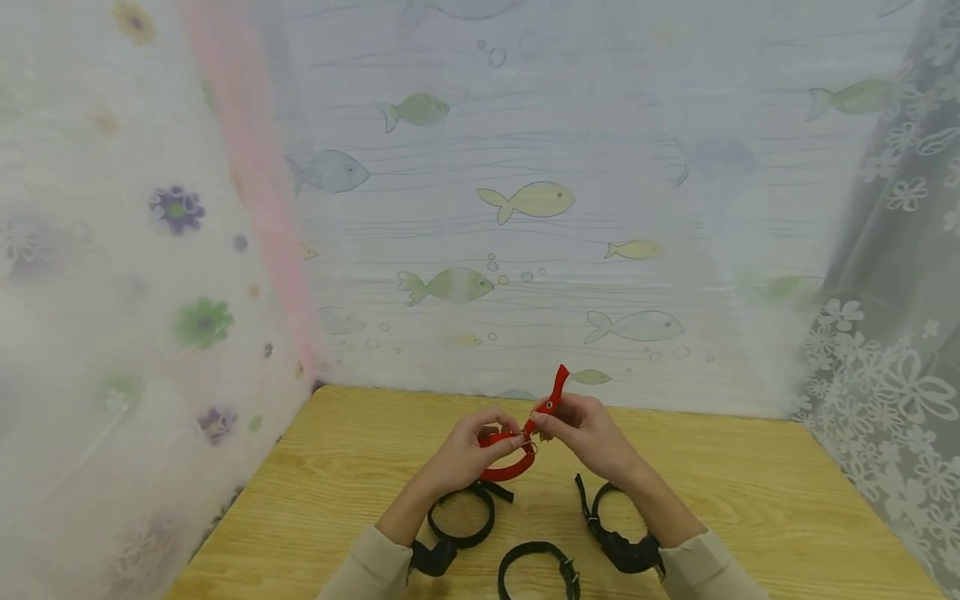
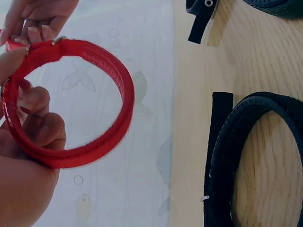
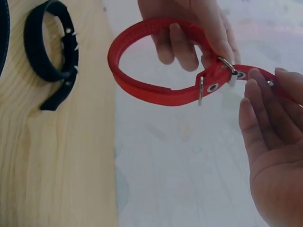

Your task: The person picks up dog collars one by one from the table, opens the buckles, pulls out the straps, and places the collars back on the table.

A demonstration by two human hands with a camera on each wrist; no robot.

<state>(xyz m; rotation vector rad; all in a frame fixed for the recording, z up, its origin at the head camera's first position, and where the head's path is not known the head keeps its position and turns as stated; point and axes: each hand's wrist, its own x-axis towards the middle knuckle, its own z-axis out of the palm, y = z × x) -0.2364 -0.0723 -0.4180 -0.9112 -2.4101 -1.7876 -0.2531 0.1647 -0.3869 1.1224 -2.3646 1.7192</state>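
A red collar [image 1: 508, 475] with a metal buckle [image 3: 228, 66] and metal eyelets is held up over the table, bent into a loop. My left hand [image 1: 465, 454] grips the loop close to the buckle, its thumb over the band. On the other side, my right hand [image 1: 588, 429] pinches the strap's tail, whose free end sticks up past the fingers in the head view. In the right wrist view the tail [image 3: 260, 71] runs through the buckle. The left wrist view shows the padded inside of the red band [image 2: 125, 90].
Below the hands, several black collars lie on the wooden table [image 1: 360, 433]: one on the left [image 1: 491, 521], one on the right [image 1: 596, 508], one at the front [image 1: 525, 548]. Each wrist wears a black camera. Fish-patterned sheeting [image 1: 450, 342] hangs behind the table.
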